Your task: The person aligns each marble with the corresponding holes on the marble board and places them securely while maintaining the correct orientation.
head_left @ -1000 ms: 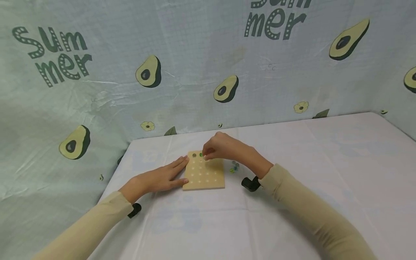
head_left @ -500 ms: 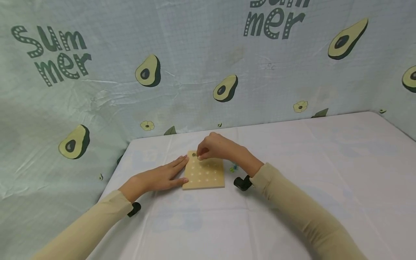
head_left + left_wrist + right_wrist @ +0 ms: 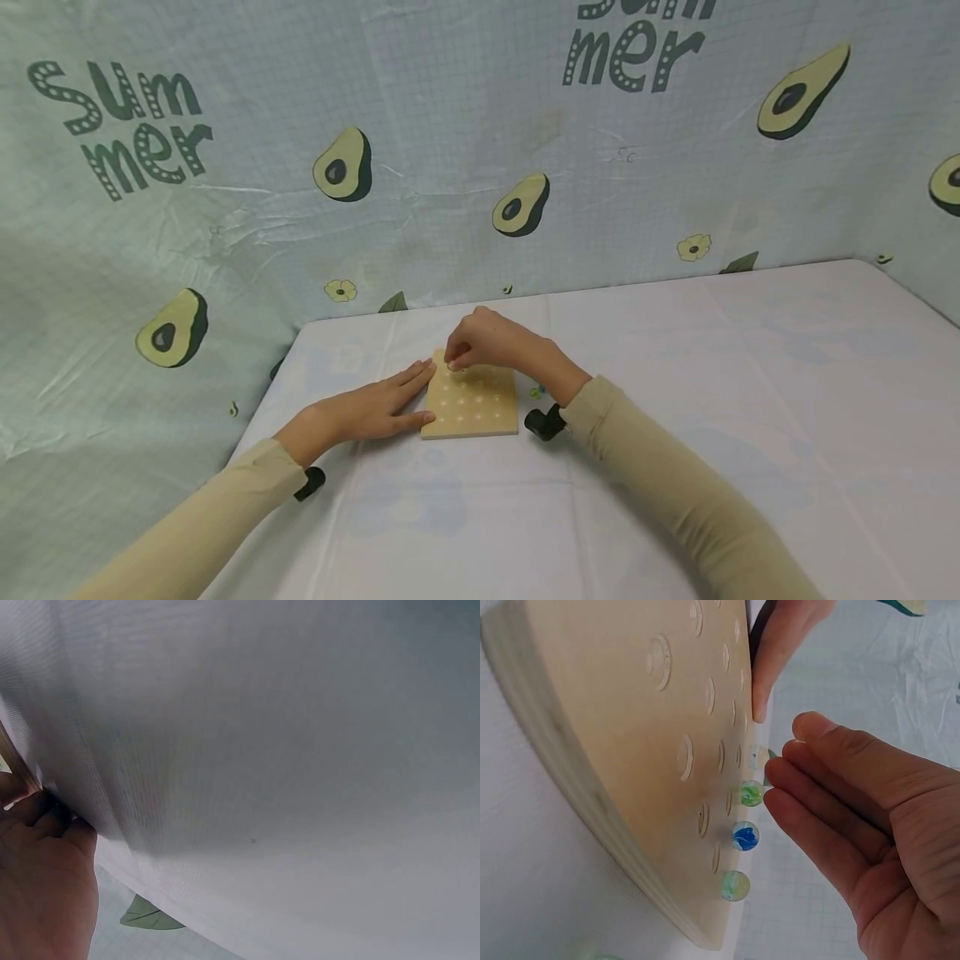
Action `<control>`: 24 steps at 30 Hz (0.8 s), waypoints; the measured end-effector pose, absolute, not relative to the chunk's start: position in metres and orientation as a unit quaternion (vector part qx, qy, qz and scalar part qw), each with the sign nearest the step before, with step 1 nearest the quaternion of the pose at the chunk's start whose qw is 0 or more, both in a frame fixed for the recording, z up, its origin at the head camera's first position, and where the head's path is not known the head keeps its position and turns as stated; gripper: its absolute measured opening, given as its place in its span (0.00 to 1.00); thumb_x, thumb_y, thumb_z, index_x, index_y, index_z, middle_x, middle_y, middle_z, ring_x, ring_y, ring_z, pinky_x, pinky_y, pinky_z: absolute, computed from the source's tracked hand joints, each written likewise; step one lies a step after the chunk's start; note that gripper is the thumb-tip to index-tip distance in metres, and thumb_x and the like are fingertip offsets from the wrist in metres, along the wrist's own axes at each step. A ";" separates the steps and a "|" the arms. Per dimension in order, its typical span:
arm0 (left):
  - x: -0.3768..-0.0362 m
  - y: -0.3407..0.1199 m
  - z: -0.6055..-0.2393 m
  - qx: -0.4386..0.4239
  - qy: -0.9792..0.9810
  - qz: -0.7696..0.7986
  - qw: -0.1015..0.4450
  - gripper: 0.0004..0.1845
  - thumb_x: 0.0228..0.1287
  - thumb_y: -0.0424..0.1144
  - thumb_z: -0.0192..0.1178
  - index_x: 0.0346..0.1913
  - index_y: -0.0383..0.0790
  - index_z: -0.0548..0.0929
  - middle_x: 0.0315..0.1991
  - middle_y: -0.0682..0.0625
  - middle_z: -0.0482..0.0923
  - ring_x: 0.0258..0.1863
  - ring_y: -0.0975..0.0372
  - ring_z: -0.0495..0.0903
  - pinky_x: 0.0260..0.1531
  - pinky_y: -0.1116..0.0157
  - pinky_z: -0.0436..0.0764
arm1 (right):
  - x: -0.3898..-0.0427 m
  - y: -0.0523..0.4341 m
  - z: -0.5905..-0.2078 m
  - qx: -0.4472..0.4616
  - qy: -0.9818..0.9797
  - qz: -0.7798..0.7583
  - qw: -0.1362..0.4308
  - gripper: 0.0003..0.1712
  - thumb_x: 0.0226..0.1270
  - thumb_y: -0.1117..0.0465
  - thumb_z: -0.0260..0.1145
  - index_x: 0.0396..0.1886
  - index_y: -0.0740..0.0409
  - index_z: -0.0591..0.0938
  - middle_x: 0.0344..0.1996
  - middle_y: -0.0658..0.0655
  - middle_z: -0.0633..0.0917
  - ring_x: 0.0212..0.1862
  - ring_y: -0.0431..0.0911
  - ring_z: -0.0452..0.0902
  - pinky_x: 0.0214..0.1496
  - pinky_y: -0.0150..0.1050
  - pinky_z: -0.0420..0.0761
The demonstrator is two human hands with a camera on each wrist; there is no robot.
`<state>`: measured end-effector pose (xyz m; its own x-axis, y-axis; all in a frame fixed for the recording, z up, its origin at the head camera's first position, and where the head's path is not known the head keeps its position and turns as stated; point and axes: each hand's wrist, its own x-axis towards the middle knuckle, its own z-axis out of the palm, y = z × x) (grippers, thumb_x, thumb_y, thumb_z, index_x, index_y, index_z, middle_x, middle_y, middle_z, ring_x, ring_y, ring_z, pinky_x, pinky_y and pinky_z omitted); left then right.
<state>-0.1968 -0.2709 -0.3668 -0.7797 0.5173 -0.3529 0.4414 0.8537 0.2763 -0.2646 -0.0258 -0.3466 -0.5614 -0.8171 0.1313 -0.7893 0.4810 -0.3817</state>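
My left hand point(image 3: 378, 408) lies flat with fingers spread, its fingertips and thumb resting on the left edge of a pale wooden board point(image 3: 468, 427) with rows of round hollows. Over the board's far left part, my right hand point(image 3: 491, 340) has its thumb and forefinger brought together, pinching a small glass marble that is mostly hidden by the fingertips. In the right wrist view, a row of glass marbles sits along the board's far edge: a pale green one point(image 3: 735, 886), a blue one point(image 3: 745, 836), a green one point(image 3: 751, 793) and a clear one point(image 3: 758, 755) beside my fingertips.
Loose marbles point(image 3: 536, 392) lie on the white tablecloth point(image 3: 480, 525) just right of the board, partly hidden by my right wrist. A printed cloth backdrop point(image 3: 435, 125) rises behind the table's far edge. A black wrist camera point(image 3: 545, 423) hangs below my right wrist.
My right hand has moved left across the far part of the board and now covers the marbles seen earlier at its far left. The left hand has stayed in place.
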 end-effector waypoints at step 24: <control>-0.198 -0.270 -0.366 0.262 0.938 0.085 0.208 0.49 0.72 0.73 0.44 0.83 0.51 0.40 0.83 0.49 0.36 0.81 0.55 0.43 0.75 0.47 0.56 | -0.277 -0.041 -0.350 -0.468 0.861 -0.175 0.094 0.08 0.66 0.61 0.74 0.43 0.56 0.92 0.38 0.49 0.91 0.34 0.36 0.82 0.41 0.28 0.81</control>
<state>-0.1984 -0.2702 -0.3664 -0.7760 0.5270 -0.3465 0.4557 0.8483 0.2695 -0.2765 -0.0412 -0.3496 -0.5450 -0.8385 0.0024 -0.7730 0.5013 -0.3887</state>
